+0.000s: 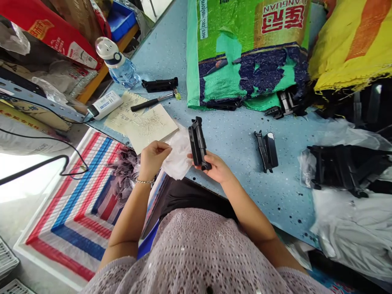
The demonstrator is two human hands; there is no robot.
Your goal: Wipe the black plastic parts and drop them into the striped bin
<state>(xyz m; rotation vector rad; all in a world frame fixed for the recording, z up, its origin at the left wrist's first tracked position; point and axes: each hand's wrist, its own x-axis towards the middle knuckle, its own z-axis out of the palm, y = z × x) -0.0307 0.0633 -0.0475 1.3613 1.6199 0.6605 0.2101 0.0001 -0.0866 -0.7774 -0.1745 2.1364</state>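
Note:
My right hand (217,166) grips the lower end of a black plastic part (198,143), long and narrow with a slot along it, held tilted above the table's front edge. Fingertips together in a pinch, my left hand (154,158) is beside a crumpled white plastic bag (179,157). Whatever lies between those fingertips is too small to make out. Just beyond it, a pad of paper (153,127) carries many tiny scattered pieces. A hammer (153,101) with a black handle lies past the pad. Another black plastic part (266,152) rests to the right.
A blue water bottle (121,67) and a white box-like device (105,105) stand at the left. Green (220,81) and yellow (346,45) woven sacks lie at the back. More black parts (346,167) are heaped at right. A striped, lined crate (76,212) is below left.

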